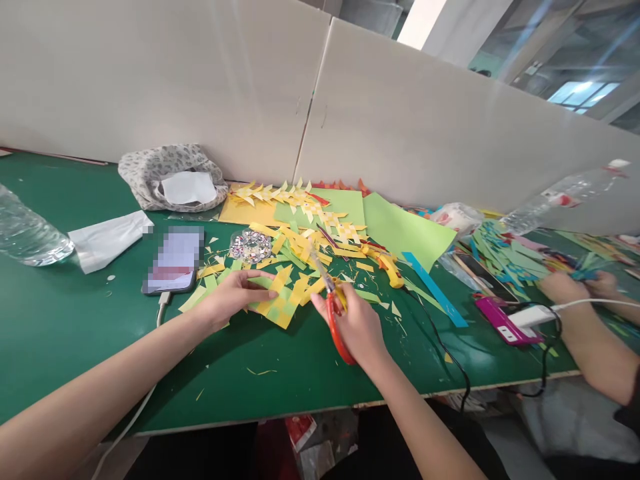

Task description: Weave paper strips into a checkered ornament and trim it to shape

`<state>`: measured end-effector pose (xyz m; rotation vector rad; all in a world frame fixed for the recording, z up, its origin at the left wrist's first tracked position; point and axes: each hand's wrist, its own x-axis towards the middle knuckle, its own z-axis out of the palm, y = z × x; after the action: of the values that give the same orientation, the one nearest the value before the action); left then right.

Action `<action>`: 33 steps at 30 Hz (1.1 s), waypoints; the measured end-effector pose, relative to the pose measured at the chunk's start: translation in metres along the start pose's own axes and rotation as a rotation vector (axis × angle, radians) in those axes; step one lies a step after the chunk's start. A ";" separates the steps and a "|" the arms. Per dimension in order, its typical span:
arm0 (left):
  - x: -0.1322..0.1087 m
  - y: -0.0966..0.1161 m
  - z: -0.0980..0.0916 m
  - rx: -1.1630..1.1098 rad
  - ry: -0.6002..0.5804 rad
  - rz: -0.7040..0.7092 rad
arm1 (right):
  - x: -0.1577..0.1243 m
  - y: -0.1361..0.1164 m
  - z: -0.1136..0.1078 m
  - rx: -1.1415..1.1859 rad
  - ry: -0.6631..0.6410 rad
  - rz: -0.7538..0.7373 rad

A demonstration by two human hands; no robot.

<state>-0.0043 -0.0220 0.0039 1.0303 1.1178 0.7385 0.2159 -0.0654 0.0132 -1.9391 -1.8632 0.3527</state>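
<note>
At the far left of the green tabletop [75,320] a clear water bottle [25,233] lies on its side, with a folded white sheet [107,239] just beside it. Behind them a patterned cloth bag [173,175] sits against the white partition. A phone [174,259] lies face up in front of the bag, a cable running from its near end.

The left hand [235,297] rests palm down, its fingers [263,290] stretched flat and close together on the edge of a woven yellow-and-green paper piece [280,303]. This piece lies near the middle of the tabletop among loose strips and scraps.

Just right of it, the right hand [355,323] has its fingers curled through the red handles of a pair of scissors [330,310]. The blades point up and left over the woven piece.

Beyond lie a yellow glue gun [387,263], a green sheet [405,230] and a blue strip [435,290]. At the far right a co-worker's hand [565,287] rests near a pink device [503,320].
</note>
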 end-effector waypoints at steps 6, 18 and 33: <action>-0.003 0.004 0.004 0.027 0.044 0.008 | 0.010 0.012 -0.010 0.343 0.012 0.167; -0.009 -0.002 0.014 0.141 -0.011 0.050 | 0.002 -0.014 0.012 0.797 -0.128 0.105; -0.005 -0.005 0.012 0.147 -0.037 0.142 | 0.006 -0.011 0.014 1.003 -0.165 0.160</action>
<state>0.0058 -0.0314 0.0022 1.2530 1.0877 0.7551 0.2000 -0.0579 0.0063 -1.3484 -1.1986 1.2424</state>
